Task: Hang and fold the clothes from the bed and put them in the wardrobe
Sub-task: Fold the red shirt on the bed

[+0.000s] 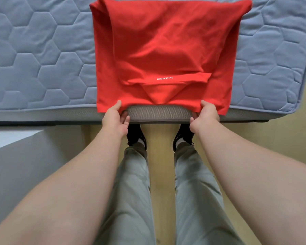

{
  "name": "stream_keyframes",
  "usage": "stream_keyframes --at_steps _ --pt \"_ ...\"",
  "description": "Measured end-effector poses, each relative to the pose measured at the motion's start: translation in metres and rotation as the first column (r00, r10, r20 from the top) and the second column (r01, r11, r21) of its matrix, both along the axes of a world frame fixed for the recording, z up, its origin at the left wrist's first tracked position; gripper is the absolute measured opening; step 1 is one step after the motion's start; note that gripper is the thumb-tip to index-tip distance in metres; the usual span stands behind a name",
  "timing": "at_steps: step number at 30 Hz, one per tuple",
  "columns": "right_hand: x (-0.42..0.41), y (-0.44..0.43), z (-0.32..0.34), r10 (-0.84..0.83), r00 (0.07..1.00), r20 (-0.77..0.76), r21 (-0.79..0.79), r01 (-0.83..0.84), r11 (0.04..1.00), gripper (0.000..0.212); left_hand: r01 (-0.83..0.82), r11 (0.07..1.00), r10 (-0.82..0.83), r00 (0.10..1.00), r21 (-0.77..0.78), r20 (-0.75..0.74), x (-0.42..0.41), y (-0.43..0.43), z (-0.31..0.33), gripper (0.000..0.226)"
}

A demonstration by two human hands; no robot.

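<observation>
Red shirt point(166, 41) lies flat on the bed's blue-grey quilted mattress point(34, 59), hexagon stitch pattern. It sits right of centre and runs from the near mattress edge to the top of frame.

- Shirt: side panels look folded inward, with the left fold line running down its length. Neck end points toward the person. Neck band point(168, 79) carries white "MINISO" lettering, upside down from this view. A triangular flap sits just below the band.
- Near edge of the shirt reaches the mattress lip. Its right corner hangs slightly over the grey mesh side band point(159, 112).
- Left hand point(116, 117): pinching the shirt's near edge left of the neck. Thumb is on top of the fabric, fingers curled under it.
- Right hand point(205, 115): same grip on the near edge right of the neck, thumb on top, fingers under.
- Hands are well apart, one on each side of the triangular flap. Both forearms are bare and stretched forward.

Person stands close against the bed, in grey trousers point(134, 191) and black shoes point(136, 135), on a light wood floor point(161, 156). A grey flat surface point(34, 165) sits at lower left beside the bed; can't tell what it is.
</observation>
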State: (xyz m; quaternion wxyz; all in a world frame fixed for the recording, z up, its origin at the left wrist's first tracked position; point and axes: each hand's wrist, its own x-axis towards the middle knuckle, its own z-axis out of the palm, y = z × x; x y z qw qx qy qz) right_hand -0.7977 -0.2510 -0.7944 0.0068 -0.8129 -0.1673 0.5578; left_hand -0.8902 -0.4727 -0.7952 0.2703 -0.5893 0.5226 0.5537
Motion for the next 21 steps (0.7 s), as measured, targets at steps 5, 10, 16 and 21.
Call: stream_keyframes --at_steps 5,10,16,21 --pt "0.003 0.001 0.008 -0.138 0.965 -0.224 -0.102 0.118 0.988 0.023 -0.086 0.984 0.087 0.996 0.154 -0.001 0.000 -0.014 0.004 0.031" --pt "0.010 -0.003 0.015 -0.128 0.951 -0.280 -0.079 0.110 0.991 0.035 -0.087 0.982 0.095 0.995 0.168 -0.038 0.000 -0.019 0.011 0.017" --pt "0.011 -0.008 0.010 0.153 0.988 -0.034 0.108 -0.149 0.983 0.043 0.060 0.998 -0.060 0.998 -0.030 -0.019 -0.003 -0.007 0.006 0.014" --pt "0.012 -0.004 -0.006 0.363 0.870 0.334 0.066 -0.406 0.912 0.058 0.334 0.923 -0.303 0.936 -0.189 0.178 -0.006 0.004 0.004 0.014"
